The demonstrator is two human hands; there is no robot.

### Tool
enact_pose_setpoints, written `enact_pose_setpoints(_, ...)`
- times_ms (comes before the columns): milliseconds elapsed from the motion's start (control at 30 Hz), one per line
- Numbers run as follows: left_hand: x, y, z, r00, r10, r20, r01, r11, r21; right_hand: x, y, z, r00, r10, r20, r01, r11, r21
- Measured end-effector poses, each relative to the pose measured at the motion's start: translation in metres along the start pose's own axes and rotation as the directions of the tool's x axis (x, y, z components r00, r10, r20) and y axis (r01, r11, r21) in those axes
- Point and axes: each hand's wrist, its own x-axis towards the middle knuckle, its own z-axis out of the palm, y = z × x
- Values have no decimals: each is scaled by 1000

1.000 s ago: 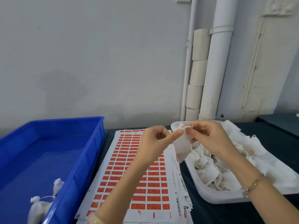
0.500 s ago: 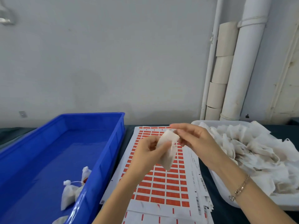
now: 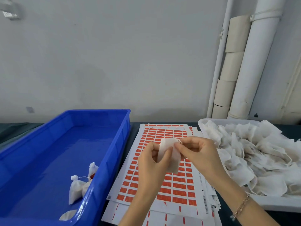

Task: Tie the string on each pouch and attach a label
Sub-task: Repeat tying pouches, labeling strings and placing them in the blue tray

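Holding pouch (image 3: 174, 160) over the label sheets (image 3: 179, 191), mid-bench near front edge: left hand (image 3: 149, 162) fingers pinch its body, right hand (image 3: 200, 152) fingers pinch its mouth. Risk: string, not discernible, could slip free; knot ends loose.

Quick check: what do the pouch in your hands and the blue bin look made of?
The pouch: probably thin non-woven or gauzy fabric, off-white, matte; it creases where the left hand and right hand pinch it. The blue bin: moulded plastic, glossy; light glints on its floor and rim.
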Motion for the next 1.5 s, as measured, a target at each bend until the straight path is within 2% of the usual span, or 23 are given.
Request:
enact_pose_setpoints(100,-1,1,-2,994,-96,60,102,990,-97,0,-2,-1,999,-14,49,11,997,71)
enact_pose_setpoints(267,0,3,-3,960,-233,158,261,945,-197,2,-2,-5,991,-25,133,13,996,89)
enact_pose_setpoints(367,1,5,-3,956,-225,186,269,928,-257,4,-2,-9,985,-44,166,23,992,125)
enact_pose_setpoints(500,1,5,-1,960,-219,175,256,939,-231,8,-1,-12,983,-47,177,26,993,119)
enact_pose_setpoints(567,2,3,1,964,-222,144,248,949,-195,9,0,-13,977,-66,204,57,997,50)
enact_pose_setpoints(633,3,-1,3,968,-216,131,234,962,-142,8,2,-13,968,-122,221,154,979,-132)
enact_pose_setpoints(700,3,-3,5,969,-207,132,220,971,-93,6,4,-12,953,-174,248,249,917,-311)
enact_pose_setpoints(767,3,-5,7,969,-212,124,220,974,-59,5,8,-12,934,-216,284,323,852,-413)
enact_pose_setpoints(1067,4,-9,5,947,-291,133,290,957,30,3,16,-16,848,-340,406,517,699,-494)
enact_pose_setpoints(1133,3,-8,5,943,-297,149,298,955,18,2,17,-14,838,-397,373,541,685,-487)
enact_pose_setpoints(1167,2,-7,6,947,-283,155,286,958,0,2,17,-12,854,-394,340,518,710,-477)
enact_pose_setpoints(1300,-4,0,9,963,-144,230,166,983,-82,7,16,-4,932,-327,159,363,853,-374)
enact_pose_setpoints(1400,-6,3,9,960,-62,271,110,980,-167,12,12,-3,953,-291,83,303,900,-315)
enact_pose_setpoints(1500,-8,4,13,957,-51,285,104,979,-174,19,9,-4,964,-267,22,261,920,-291)
